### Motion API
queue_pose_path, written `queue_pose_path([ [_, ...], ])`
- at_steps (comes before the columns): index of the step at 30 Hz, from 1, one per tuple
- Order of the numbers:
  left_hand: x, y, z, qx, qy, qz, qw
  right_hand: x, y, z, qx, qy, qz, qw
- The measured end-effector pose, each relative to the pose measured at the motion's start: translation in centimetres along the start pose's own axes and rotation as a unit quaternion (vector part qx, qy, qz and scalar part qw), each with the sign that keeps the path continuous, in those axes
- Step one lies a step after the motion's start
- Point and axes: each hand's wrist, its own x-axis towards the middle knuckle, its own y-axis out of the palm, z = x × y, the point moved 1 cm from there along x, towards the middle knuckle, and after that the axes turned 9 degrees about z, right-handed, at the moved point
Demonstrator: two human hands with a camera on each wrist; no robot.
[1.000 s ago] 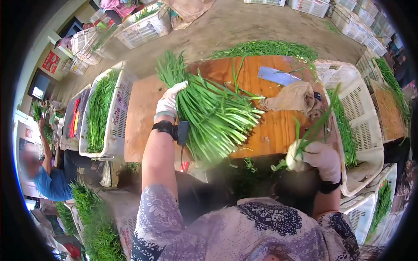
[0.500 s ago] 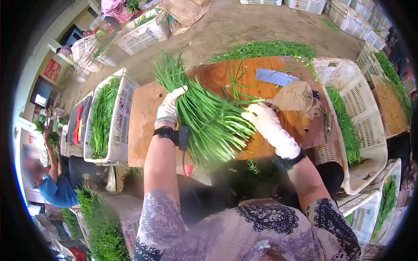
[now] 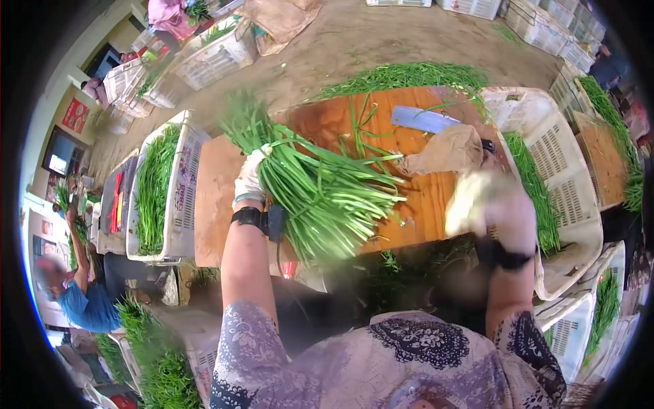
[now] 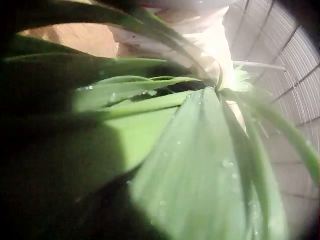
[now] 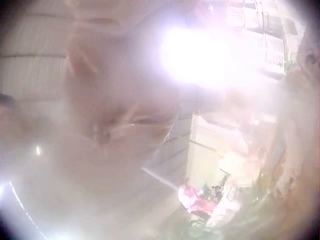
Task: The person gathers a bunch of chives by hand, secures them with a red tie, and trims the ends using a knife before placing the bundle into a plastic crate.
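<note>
In the head view my gloved left hand (image 3: pixel 251 178) grips a thick bunch of garlic chives (image 3: pixel 327 198), its fingers wrapped around the leafy end. The pale cut ends fan out to the right over the wooden board (image 3: pixel 219 232). Wet flat leaves (image 4: pixel 195 165) fill much of the left wrist view, with the white glove (image 4: pixel 220 55) behind them. My gloved right hand (image 3: pixel 494 211) is a blur over the board's right front corner, apart from the bunch; cannot tell how its fingers lie. A few loose stalks (image 3: pixel 359 126) lie on the board behind the bunch.
A cleaver with a broad blade (image 3: pixel 422 119) and a tan cloth (image 3: pixel 446 151) lie at the board's back right. White crates (image 3: pixel 189 146) with greens flank the board, another crate (image 3: pixel 569 184) standing at right. More greens (image 3: pixel 402 78) are heaped behind. A person in blue (image 3: pixel 88 303) sits at left.
My right hand went from low right, holding a few stalks, to the bunch's cut ends, then back right. The left hand keeps its grip, and the bunch has shifted slightly left in the view.
</note>
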Motion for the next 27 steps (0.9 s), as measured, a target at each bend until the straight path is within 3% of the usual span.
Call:
queue_pose_path([
  [1,0.4,-0.6,0.4,0.006,0.007,0.001,1.0,2.3,-0.4,0.1,-0.007,-0.012,-0.106,0.994],
  [2,0.9,-1.2,0.8,0.013,0.016,0.0,1.0,4.2,-1.0,0.4,0.045,0.137,-0.242,0.96],
  [3,1.2,-1.4,0.6,0.02,0.029,-0.001,0.999,5.0,-2.1,-2.6,-0.198,0.203,-0.218,0.934],
  [4,0.7,-0.9,0.3,0.016,0.049,0.006,0.999,5.6,-2.3,-6.8,-0.428,0.258,-0.182,0.847],
  [6,0.6,-0.9,0.1,0.03,0.063,-0.002,0.998,7.7,1.1,-10.4,-0.4,0.366,-0.054,0.838],
  [8,-0.2,-0.1,0.1,0.028,0.023,0.016,0.999,8.4,3.8,-12.0,-0.407,0.346,0.009,0.845],
  [9,-0.1,0.3,-0.6,0.027,0.014,0.024,0.999,8.6,4.7,-13.5,-0.347,0.22,0.024,0.911],
  [10,-0.1,0.5,-0.8,0.038,0.024,0.011,0.999,7.3,4.8,-14.8,-0.219,0.249,0.024,0.943],
  [12,-0.1,0.6,-0.9,0.043,0.032,-0.015,0.998,4.8,5.5,-14.8,-0.096,0.26,-0.078,0.958],
  [13,-0.5,0.8,-1.0,0.018,0.009,-0.019,1.0,3.2,5.5,-14.2,0.046,0.232,-0.089,0.968],
  [15,0.3,-0.4,-0.4,0.018,0.005,0.015,1.0,0.4,3.5,-11.0,0.056,0.356,0.007,0.933],
  [16,0.5,-0.9,-0.1,0.018,0.004,0.031,0.999,-0.9,2.3,-8.4,0.046,0.259,0.078,0.962],
  [17,-1.8,1.8,-1.3,0.016,0.016,0.002,1.0,-1.3,1.2,-6.9,-0.046,0.29,0.131,0.947],
  [18,-1.6,1.5,-1.0,0.014,0.02,0.011,1.0,-2.7,-0.5,-8.9,-0.302,0.073,0.18,0.933],
  [19,-1.2,1.2,-0.8,0.013,0.027,0.02,0.999,-3.5,-1.5,-10.5,-0.494,0.092,0.158,0.85],
  [20,-0.8,1.0,-0.7,0.013,0.034,0.03,0.999,-3.9,-2.0,-11.3,-0.663,0.108,0.127,0.73],
  [21,-0.6,1.2,-0.7,0.018,0.008,0.023,1.0,-2.9,-0.7,-10.0,-0.365,0.151,0.004,0.919],
  [22,-0.3,1.2,-0.7,0.015,0.015,0.03,0.999,-0.9,1.6,-8.6,-0.016,0.17,-0.119,0.978],
  [23,-0.1,0.9,-0.5,0.014,0.021,0.037,0.999,0.8,3.1,-8.0,0.018,0.152,-0.096,0.983],
  [24,0.1,0.9,-0.6,0.014,0.027,0.043,0.999,2.6,3.9,-10.1,-0.196,0.132,-0.086,0.968],
  [25,-0.2,1.2,-0.8,0.031,0.034,0.038,0.998,4.3,5.1,-8.5,-0.121,0.23,-0.067,0.963],
  [27,-1.6,2.8,-2.0,0.05,0.008,0.015,0.999,5.2,6.8,-12.9,-0.277,0.163,-0.046,0.946],
])
